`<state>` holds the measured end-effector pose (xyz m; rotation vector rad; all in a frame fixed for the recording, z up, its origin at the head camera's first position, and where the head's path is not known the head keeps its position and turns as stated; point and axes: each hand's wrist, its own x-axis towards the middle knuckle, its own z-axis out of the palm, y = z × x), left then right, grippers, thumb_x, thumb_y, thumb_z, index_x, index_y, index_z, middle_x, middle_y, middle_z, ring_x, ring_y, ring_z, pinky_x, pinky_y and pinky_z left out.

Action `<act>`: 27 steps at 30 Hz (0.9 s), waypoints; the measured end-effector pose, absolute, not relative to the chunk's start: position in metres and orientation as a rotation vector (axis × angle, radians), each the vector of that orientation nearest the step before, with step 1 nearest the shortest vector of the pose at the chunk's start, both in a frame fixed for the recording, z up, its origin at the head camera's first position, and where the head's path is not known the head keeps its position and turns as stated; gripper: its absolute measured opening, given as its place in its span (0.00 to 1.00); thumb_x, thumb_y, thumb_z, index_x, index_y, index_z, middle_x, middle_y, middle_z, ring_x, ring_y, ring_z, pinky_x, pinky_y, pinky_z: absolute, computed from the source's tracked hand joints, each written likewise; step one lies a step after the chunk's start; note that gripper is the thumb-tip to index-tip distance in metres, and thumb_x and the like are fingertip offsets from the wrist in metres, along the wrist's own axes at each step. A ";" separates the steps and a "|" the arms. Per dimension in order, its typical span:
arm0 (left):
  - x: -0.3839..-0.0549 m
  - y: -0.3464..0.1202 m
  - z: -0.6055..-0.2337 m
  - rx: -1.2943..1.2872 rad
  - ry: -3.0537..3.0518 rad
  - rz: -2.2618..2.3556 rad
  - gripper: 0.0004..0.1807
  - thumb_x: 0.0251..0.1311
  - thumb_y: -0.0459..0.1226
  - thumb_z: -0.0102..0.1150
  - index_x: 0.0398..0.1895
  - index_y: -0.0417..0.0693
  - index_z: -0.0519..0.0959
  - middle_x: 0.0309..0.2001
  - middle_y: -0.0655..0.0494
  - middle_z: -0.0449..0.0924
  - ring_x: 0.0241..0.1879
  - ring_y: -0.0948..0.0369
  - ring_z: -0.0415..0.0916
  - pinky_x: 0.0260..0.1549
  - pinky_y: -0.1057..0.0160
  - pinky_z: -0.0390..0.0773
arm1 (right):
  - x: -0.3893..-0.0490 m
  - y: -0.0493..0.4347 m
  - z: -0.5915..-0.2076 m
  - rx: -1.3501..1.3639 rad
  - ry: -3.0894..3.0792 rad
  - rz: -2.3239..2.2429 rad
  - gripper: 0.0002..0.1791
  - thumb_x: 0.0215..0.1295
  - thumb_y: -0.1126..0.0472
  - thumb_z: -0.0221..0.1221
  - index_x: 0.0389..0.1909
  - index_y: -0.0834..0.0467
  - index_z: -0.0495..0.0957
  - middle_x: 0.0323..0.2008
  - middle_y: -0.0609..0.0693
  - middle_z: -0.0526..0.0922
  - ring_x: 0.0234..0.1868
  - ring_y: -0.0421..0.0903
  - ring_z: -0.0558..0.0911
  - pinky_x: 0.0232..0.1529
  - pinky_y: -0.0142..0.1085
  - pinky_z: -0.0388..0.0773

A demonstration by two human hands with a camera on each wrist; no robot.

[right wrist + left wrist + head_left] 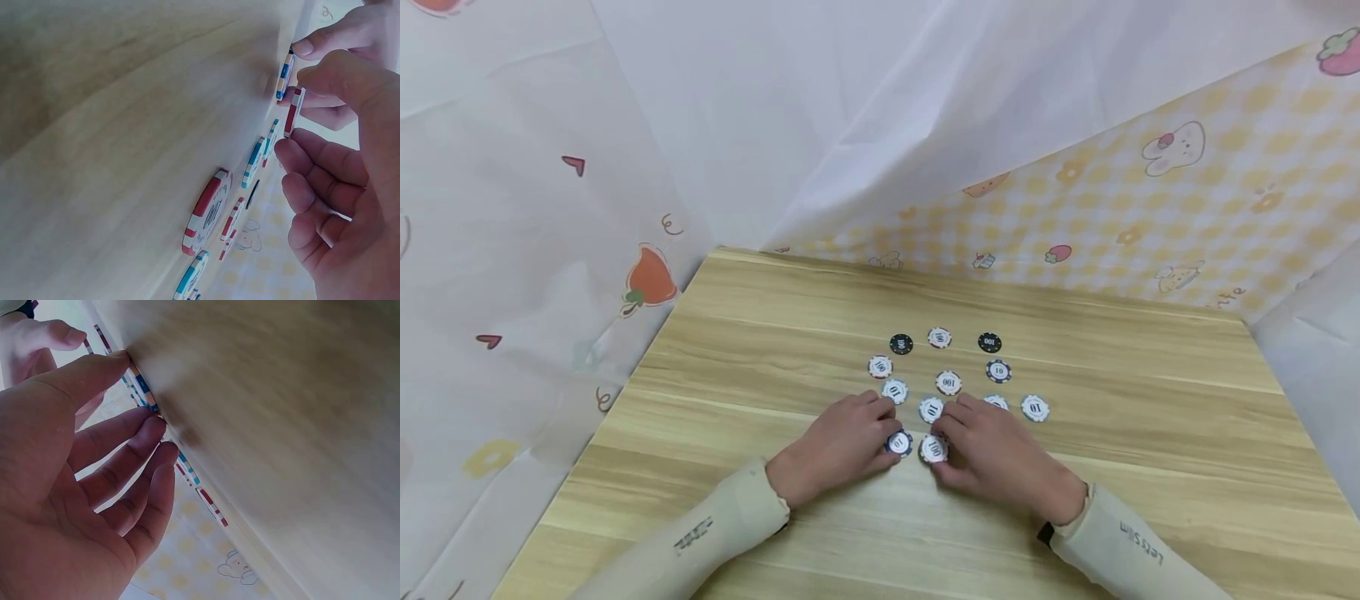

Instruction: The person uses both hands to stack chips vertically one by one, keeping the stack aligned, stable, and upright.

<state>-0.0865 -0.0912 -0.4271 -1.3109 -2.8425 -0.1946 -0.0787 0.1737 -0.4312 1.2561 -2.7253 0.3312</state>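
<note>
Near the front of the wooden table, my left hand (850, 437) pinches a blue-edged poker chip (898, 443) marked 10 between thumb and fingertips. In the left wrist view that chip (142, 384) shows blue and orange blocks on its rim. My right hand (992, 450) pinches a white poker chip (933, 450) marked 100, just to the right of the blue-edged one. Its rim is red and white in the right wrist view (294, 114). Light-blue-edged chips marked 10 (931, 409) (894, 392) lie just beyond the fingers. The right hand partly hides another chip (996, 402).
Farther back lie black chips (901, 344) (989, 342), white 100 chips (939, 337) (880, 367) (948, 382) and a blue-edged 10 chip (998, 371). One 10 chip (1035, 407) sits at the right. Patterned cloth (1150, 217) hangs behind the wooden table (737, 333).
</note>
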 end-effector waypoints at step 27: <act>-0.085 -0.087 -0.432 -1.282 -2.873 -0.186 0.22 0.71 0.54 0.73 0.52 0.47 0.90 0.50 0.55 0.83 0.46 0.59 0.76 0.45 0.61 0.80 | -0.090 0.160 -0.433 1.369 -2.629 0.331 0.19 0.67 0.45 0.74 0.47 0.55 0.88 0.44 0.45 0.85 0.45 0.44 0.79 0.47 0.39 0.82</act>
